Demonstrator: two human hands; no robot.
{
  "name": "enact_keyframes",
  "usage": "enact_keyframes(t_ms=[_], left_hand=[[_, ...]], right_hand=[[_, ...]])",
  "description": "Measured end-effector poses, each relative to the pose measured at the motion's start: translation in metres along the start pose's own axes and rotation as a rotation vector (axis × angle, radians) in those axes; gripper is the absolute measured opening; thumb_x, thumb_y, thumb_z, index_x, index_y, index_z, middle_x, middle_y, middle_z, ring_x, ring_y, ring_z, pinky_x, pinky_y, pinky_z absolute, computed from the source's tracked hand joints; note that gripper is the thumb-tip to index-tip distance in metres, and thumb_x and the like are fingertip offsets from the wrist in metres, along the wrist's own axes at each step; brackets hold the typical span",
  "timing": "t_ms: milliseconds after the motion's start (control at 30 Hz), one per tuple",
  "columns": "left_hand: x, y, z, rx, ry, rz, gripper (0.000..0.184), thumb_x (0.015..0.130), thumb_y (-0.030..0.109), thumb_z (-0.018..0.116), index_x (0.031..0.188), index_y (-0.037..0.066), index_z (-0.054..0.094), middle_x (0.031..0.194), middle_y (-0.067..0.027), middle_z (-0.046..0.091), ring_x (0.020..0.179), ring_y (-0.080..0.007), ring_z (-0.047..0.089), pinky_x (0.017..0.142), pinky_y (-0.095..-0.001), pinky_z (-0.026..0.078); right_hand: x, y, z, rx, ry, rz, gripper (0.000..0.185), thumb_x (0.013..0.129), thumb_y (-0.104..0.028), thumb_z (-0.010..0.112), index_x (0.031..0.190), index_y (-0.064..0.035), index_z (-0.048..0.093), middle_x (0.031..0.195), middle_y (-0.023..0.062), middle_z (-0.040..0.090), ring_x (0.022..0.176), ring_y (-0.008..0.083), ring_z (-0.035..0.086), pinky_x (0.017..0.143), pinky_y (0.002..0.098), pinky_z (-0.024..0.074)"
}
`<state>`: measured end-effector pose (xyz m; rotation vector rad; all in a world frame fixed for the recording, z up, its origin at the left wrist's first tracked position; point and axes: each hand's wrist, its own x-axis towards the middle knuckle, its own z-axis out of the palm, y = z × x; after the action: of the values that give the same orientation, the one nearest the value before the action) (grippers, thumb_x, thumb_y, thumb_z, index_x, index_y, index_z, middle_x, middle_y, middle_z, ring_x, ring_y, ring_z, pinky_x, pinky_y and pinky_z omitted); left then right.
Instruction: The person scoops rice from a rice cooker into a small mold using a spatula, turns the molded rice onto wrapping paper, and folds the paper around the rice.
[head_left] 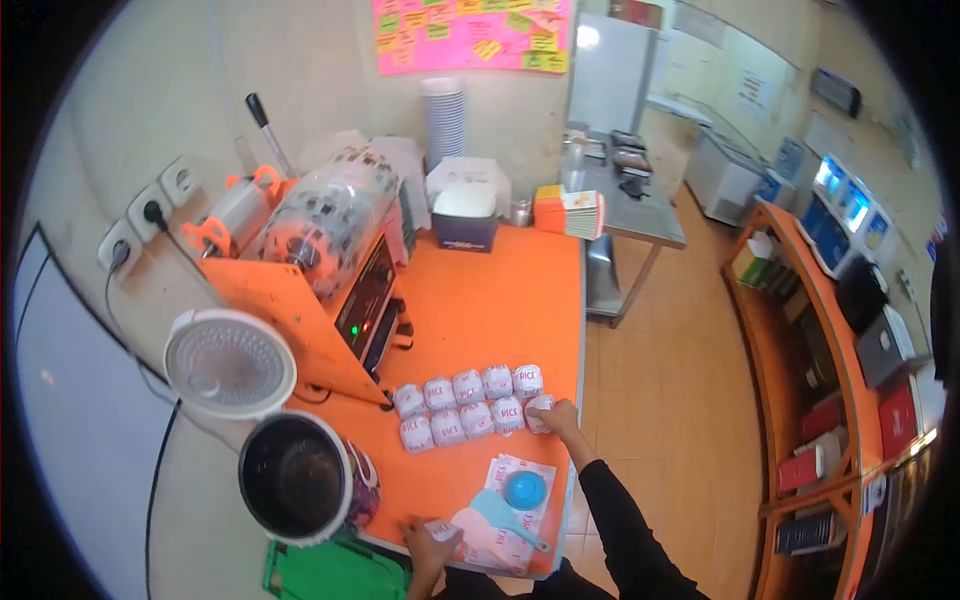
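Observation:
Several white paper-wrapped packs printed "RICE" [468,387] stand in two rows on the orange table [480,290]. My right hand [552,415] has its fingers closed on the pack at the right end of the nearer row. Near the table's front edge, my left hand [430,548] holds another wrapped rice pack [441,531]. Between my hands, a blue bowl [525,489], a light blue paddle [510,519] and a pink paddle [480,531] lie on printed wrapping sheets [540,475].
An open, dark-lined pot [296,476] stands at the left front, its lid [230,362] raised behind it. A sealing machine [320,260], a white-and-dark box [465,217] and stacked cups [444,120] are further back. Below is a green crate [335,572].

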<state>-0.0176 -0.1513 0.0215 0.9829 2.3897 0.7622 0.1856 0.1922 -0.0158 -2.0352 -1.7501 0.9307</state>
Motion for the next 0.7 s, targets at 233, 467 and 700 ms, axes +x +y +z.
enact_keyframes(t_ms=[233, 467, 700], left_hand=[[-0.004, 0.024, -0.003, -0.284, 0.081, -0.224, 0.070, 0.061, 0.046, 0.087, 0.102, -0.002, 0.058, 0.099, -0.0191, 0.067, 0.081, -0.0278, 0.068, 0.072, -0.0371, 0.055], [0.074, 0.046, -0.010, -0.692, 0.025, -0.299, 0.062, 0.072, 0.040, 0.083, 0.107, -0.001, 0.053, 0.096, -0.0112, 0.065, 0.085, -0.0175, 0.066, 0.070, -0.0308, 0.054], [0.215, 0.076, -0.011, -0.225, 0.273, -0.157, 0.071, 0.066, 0.053, 0.082, 0.108, -0.002, 0.064, 0.099, -0.0186, 0.069, 0.088, -0.0303, 0.068, 0.080, -0.0397, 0.053]], right_hand=[[-0.015, -0.020, -0.036, 0.726, -0.545, 0.049, 0.068, 0.071, -0.037, 0.081, 0.116, 0.0083, 0.058, 0.105, 0.0184, 0.066, 0.095, 0.0242, 0.067, 0.075, 0.0346, 0.0552], [-0.029, -0.068, 0.045, -0.076, 0.024, -0.128, 0.084, 0.071, -0.040, 0.081, 0.133, 0.0035, 0.046, 0.126, 0.0219, 0.053, 0.113, 0.0323, 0.058, 0.096, 0.0452, 0.0457], [0.005, -0.045, 0.058, 0.670, -0.486, 0.061, 0.117, 0.068, -0.058, 0.076, 0.148, 0.0014, 0.015, 0.145, 0.0308, 0.031, 0.135, 0.0425, 0.032, 0.111, 0.0538, 0.0253]])
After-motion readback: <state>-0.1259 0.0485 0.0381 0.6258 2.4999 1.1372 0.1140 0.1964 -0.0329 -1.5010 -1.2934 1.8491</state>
